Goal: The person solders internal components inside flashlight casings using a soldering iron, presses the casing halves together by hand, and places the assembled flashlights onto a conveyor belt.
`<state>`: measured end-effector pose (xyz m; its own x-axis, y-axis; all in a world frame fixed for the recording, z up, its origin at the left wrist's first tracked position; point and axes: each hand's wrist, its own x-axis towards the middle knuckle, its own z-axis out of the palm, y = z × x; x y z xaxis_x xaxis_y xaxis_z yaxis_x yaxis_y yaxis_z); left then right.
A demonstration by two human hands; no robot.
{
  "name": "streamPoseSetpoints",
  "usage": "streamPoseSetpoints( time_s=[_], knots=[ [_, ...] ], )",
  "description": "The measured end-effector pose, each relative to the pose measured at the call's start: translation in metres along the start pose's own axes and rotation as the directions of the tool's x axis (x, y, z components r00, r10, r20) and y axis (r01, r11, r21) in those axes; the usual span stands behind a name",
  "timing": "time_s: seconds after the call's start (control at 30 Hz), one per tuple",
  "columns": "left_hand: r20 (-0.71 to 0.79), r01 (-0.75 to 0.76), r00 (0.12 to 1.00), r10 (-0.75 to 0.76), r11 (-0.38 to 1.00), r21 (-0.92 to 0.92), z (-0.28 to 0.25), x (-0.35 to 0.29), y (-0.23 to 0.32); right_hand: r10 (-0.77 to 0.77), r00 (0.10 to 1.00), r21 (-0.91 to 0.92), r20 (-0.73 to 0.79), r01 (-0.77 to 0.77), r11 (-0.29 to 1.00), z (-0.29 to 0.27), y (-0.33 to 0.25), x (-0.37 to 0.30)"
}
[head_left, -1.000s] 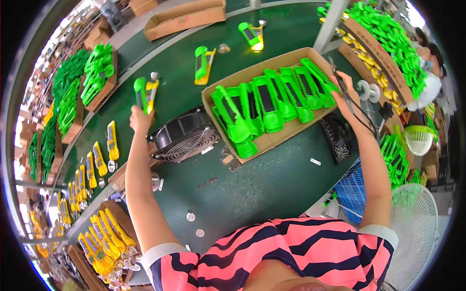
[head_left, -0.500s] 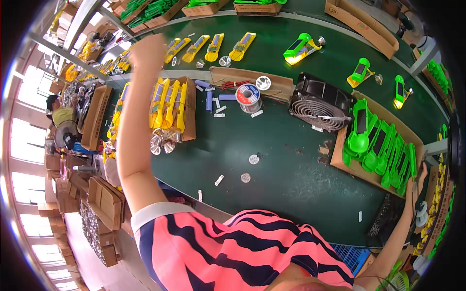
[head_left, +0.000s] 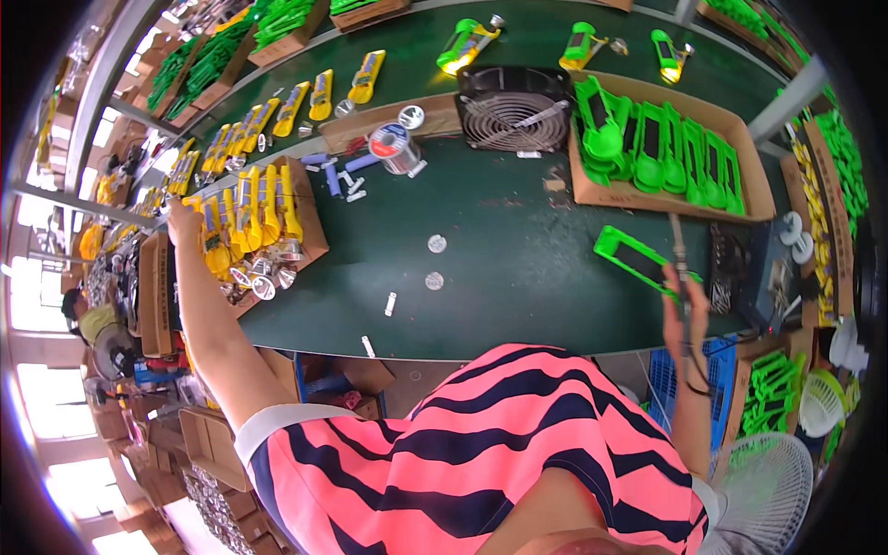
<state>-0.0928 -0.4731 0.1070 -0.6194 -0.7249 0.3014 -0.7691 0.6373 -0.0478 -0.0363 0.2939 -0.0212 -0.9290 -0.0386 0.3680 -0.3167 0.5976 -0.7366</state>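
My left hand (head_left: pixel 185 222) reaches out at the far left, next to the yellow lamp bodies (head_left: pixel 248 217) that stand in a cardboard box; its fingers are too small and partly hidden to make out a grip. Shiny reflector cups (head_left: pixel 264 285) lie at the near end of that box. On the right, my right hand (head_left: pixel 689 310) is closed around a green plastic lamp frame (head_left: pixel 634 259) with a dark panel, held tilted over the table. A soldering iron (head_left: pixel 680 245) with a dark cord is in the same hand, its tip pointing away from me.
A cardboard box (head_left: pixel 671 196) of green lamp frames stands back right, beside a black fan (head_left: pixel 514 111). A solder spool (head_left: pixel 395 148) and purple cylindrical cells (head_left: pixel 333 178) lie back left. Lamps line the far green belt (head_left: pixel 532 42). Small white strips (head_left: pixel 390 303) are near the front edge.
My left hand has come back from the far belt to the box of yellow lamp bodies. My right hand has brought a green frame away from its box, over the table. The view has shifted.
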Motion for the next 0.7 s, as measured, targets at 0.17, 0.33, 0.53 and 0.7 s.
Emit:
streamPoseSetpoints(
  time_s=[0.17, 0.33, 0.53, 0.7],
  knots=[
    [-0.075, -0.217, 0.971, 0.228, 0.968, 0.128, -0.051, -0.003, -0.021, 0.061, 0.995, -0.12, 0.073, -0.052, 0.991, 0.024, 0.0, -0.025],
    [-0.223, -0.466, 0.874, 0.432, 0.875, -0.129, -0.168, -0.078, 0.021, -0.056, 0.998, -0.294, 0.004, 0.054, 0.954, 0.013, -0.005, -0.035],
    [0.016, -0.222, 0.808, 0.589, 0.329, -0.918, -0.14, -0.238, 0.128, -0.101, 0.994, -0.348, -0.048, 0.078, 0.934, 0.014, -0.004, -0.044],
    [0.159, 0.424, 0.747, 0.646, -0.278, -0.862, -0.037, -0.365, 0.219, -0.088, 0.995, -0.301, -0.04, 0.072, 0.951, 0.019, -0.007, -0.038]
  ],
)
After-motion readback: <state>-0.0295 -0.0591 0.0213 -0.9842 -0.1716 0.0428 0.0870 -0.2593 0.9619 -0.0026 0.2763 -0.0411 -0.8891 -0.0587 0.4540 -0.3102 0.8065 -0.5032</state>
